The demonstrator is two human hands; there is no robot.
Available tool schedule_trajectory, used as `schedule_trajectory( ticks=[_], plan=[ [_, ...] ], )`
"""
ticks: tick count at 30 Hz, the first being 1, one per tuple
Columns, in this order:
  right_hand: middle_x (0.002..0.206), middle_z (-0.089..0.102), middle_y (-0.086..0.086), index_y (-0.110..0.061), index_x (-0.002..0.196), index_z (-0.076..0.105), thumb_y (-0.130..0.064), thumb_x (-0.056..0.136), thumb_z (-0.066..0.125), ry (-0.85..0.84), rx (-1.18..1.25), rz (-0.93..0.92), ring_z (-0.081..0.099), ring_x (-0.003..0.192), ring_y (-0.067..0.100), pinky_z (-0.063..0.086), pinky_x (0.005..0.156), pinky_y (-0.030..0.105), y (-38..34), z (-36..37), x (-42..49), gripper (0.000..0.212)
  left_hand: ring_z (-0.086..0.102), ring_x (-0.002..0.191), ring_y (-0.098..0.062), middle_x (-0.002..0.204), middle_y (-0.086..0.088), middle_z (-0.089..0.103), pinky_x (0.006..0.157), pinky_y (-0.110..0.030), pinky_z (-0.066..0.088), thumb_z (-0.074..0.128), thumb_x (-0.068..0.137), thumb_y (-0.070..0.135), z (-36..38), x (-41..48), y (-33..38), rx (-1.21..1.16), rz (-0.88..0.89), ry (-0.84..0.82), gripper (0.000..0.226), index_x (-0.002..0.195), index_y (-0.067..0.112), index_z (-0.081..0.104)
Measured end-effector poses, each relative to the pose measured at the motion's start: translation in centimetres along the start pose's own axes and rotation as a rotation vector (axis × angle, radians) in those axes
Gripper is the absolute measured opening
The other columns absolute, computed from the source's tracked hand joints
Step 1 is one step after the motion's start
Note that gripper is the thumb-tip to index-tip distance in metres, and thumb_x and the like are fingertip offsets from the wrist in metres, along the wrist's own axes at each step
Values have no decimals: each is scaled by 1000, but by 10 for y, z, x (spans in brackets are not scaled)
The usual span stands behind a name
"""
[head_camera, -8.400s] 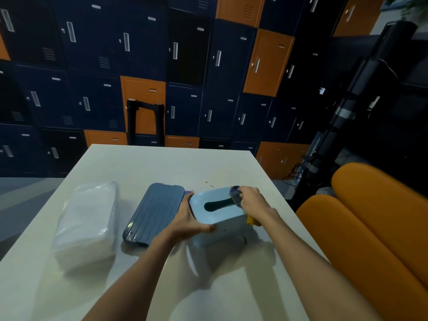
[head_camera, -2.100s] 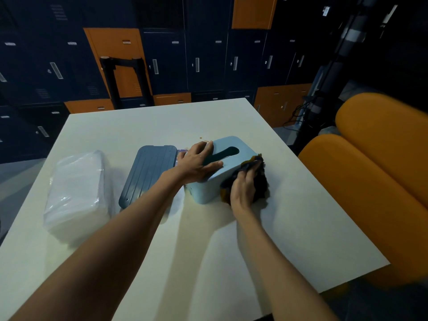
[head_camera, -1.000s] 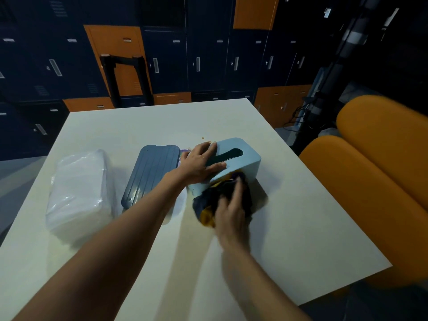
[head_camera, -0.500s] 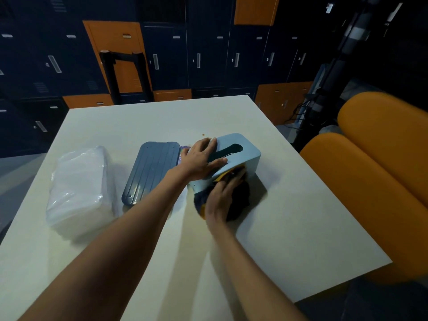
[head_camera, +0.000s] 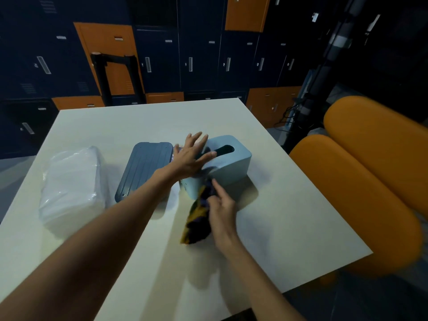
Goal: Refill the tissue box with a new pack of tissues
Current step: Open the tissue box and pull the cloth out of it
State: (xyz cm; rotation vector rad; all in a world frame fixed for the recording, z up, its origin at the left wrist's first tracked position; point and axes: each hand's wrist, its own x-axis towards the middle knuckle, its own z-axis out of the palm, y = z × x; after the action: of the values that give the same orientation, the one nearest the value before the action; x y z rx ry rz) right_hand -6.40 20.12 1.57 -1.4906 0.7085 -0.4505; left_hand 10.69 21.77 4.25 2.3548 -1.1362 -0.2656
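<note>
The pale tabletop (head_camera: pixel 282 230) carries everything. On its left side lies one pack of tissues (head_camera: pixel 71 191), sealed in clear film and well apart from both hands. It looks light and soft, the film probably slippery, so taking it by its two long sides with flat fingers seems the safest hold. A squeeze would likely dent it. Right of centre stands one light blue tissue box (head_camera: pixel 231 169), slot upward. It is stiff plastic, probably light enough to slide if it is not steadied. One dark ribbed panel (head_camera: pixel 144 169), seemingly the box's base, lies flat between pack and box. One dark-and-yellow cloth (head_camera: pixel 199 218) drapes from the box's near wall onto the tabletop. The left grip (head_camera: pixel 190 158) is spread, with straight fingers pressing the box's top. The right grip (head_camera: pixel 222 209) pinches the cloth against that wall, though blur hides the finger detail.
</note>
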Motion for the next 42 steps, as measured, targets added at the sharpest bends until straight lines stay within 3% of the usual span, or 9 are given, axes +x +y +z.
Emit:
schedule_trajectory(
  ticks=[4,11,14,17,22,26,32,37,42],
  plan=[
    [111,65,-7,-23,133,55,-5,95,43,50,65,-84,64,102,11,53,90,27,-42,-33,24,44,28,143,-17,156,1,27,115,-53,25,42,95,55,-21,-30,15,-504,13,287,62,150,27,32],
    [114,66,6,-14,133,54,-17,103,42,-332,79,-79,64,107,20,56,87,31,-106,-10,55,32,62,112,-9,128,2,60,84,-28,55,60,93,40,-19,-78,44,-975,12,268,37,129,31,54],
    [120,65,12,-4,128,57,-16,102,43,-341,-78,-201,65,110,22,55,92,31,-114,-10,74,32,61,115,-21,121,-6,65,88,-35,56,68,87,21,-25,-83,25,-1101,-93,310,42,128,24,58],
    [139,54,3,-21,131,58,-27,99,49,-313,-682,-467,48,130,20,39,109,38,-102,-17,102,34,66,93,-19,102,-7,68,67,-22,56,61,87,4,-26,-93,15,-1169,-286,428,30,117,11,61],
    [160,18,2,-47,142,37,-59,96,35,-495,-1289,-421,20,145,28,17,112,57,-69,-33,116,48,64,73,-17,81,-5,65,58,-24,54,56,90,13,-25,-103,3,-1379,-537,507,6,91,9,61],
    [158,22,5,-51,143,28,-61,97,23,-370,-1456,-422,38,133,37,24,105,53,-64,-34,116,48,61,83,-23,82,-4,64,68,-30,49,49,87,19,-25,-105,-4,-1476,-676,545,14,86,11,60],
    [137,53,8,-30,136,49,-52,98,28,27,-1471,-511,42,121,34,28,96,46,-83,-40,133,48,66,76,-22,81,-7,70,65,-34,54,43,93,20,-35,-117,-1,-1577,-653,519,22,94,10,63],
    [161,11,-3,-61,141,20,-68,93,16,-414,-1503,-511,8,146,30,3,110,63,-66,-47,151,48,62,72,-23,77,-11,67,73,-36,51,43,94,26,-15,-119,12,-1525,-624,387,31,87,7,66],
    [147,37,4,-55,144,23,-62,97,15,-280,-1552,-570,32,130,27,19,106,56,-66,-41,151,49,64,75,-23,87,-14,66,66,-33,53,44,94,29,-2,-113,6,-1501,-670,404,31,98,6,64]
  ],
)
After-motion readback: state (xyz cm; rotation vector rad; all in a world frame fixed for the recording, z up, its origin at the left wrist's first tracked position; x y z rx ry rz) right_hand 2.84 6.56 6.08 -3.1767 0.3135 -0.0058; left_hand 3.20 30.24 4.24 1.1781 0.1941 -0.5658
